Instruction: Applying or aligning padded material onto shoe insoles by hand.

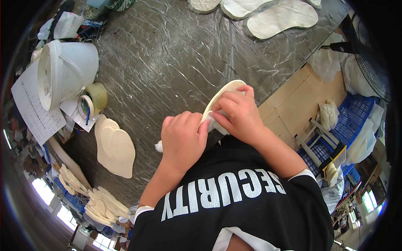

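Note:
Both my hands hold one cream shoe insole (pixel 224 90) above the near edge of a grey plastic-covered table (pixel 167 58). My right hand (pixel 236 115) grips the insole's middle from the right, fingers curled over it. My left hand (pixel 182 140) pinches its lower end, with a bit of white material showing under the fist. Most of the insole is hidden by my fingers; only its rounded top end shows.
A stack of cream insoles (pixel 115 146) lies on the table at left, near a tape roll (pixel 94 100), a tipped white bucket (pixel 65 71) and papers (pixel 31 106). More insoles (pixel 280 19) lie at the far edge. Blue crates (pixel 349 121) and a fan (pixel 370 62) stand at right.

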`<state>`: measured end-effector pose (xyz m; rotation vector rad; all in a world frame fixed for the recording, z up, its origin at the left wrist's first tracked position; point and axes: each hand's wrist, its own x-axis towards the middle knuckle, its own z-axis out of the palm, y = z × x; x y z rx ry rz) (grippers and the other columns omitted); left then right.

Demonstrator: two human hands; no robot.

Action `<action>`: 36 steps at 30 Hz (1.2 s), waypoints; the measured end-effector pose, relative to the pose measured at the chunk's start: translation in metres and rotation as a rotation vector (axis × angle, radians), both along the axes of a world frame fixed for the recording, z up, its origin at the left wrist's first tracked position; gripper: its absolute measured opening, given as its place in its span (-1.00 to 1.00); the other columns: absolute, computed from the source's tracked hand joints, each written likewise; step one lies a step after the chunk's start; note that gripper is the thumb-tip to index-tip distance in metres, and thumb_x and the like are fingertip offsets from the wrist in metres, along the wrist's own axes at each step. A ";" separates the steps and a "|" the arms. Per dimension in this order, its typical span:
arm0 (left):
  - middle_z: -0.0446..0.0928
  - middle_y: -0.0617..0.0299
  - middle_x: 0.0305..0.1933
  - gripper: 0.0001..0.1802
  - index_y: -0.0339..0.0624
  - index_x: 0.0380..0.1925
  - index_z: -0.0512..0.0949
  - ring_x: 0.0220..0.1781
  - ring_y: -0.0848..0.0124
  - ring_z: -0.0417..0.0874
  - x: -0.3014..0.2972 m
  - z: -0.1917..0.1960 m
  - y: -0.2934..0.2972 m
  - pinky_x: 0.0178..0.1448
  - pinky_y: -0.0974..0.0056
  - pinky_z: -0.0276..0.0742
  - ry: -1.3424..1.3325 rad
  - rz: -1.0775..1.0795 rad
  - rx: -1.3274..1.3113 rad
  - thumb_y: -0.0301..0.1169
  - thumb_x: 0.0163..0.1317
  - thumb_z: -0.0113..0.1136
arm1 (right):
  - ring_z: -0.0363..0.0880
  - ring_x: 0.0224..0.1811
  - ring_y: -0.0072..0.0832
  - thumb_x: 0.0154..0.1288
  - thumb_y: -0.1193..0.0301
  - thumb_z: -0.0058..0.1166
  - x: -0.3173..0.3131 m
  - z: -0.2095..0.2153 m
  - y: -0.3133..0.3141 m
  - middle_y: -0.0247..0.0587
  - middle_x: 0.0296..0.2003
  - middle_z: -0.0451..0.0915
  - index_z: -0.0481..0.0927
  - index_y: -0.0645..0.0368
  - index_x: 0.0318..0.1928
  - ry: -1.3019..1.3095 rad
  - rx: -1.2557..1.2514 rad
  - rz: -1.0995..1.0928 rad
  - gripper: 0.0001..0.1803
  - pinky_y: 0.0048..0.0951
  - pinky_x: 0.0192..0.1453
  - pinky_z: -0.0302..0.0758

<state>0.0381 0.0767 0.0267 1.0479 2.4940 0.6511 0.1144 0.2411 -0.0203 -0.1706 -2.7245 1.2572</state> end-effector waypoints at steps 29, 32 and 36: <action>0.52 0.25 -0.48 -0.89 -0.16 -0.43 0.60 -0.41 0.27 0.54 -0.001 -0.006 0.002 -0.14 0.21 0.30 0.013 -0.032 0.116 -0.51 -0.02 0.28 | 0.55 -0.32 -0.36 0.13 0.33 0.28 -0.004 -0.003 0.021 -0.36 -0.41 0.60 0.56 0.06 -0.40 -0.075 0.023 0.024 -0.84 -0.19 0.04 0.23; 0.53 0.25 -0.46 -0.88 -0.15 -0.42 0.60 -0.40 0.27 0.54 -0.002 -0.006 0.004 -0.14 0.21 0.31 0.017 -0.045 0.096 -0.47 -0.01 0.32 | 0.58 -0.30 -0.36 0.14 0.32 0.27 -0.004 -0.006 0.021 -0.35 -0.40 0.62 0.57 0.05 -0.38 -0.093 0.022 0.019 -0.85 -0.17 0.07 0.24; 0.52 0.23 -0.48 -0.89 -0.14 -0.42 0.61 -0.41 0.27 0.53 -0.004 -0.003 0.009 -0.13 0.21 0.31 0.007 -0.057 0.063 -0.42 0.04 0.33 | 0.58 -0.31 -0.37 0.13 0.33 0.28 -0.004 -0.009 0.021 -0.37 -0.41 0.62 0.56 0.05 -0.39 -0.077 0.022 0.010 -0.85 -0.17 0.07 0.24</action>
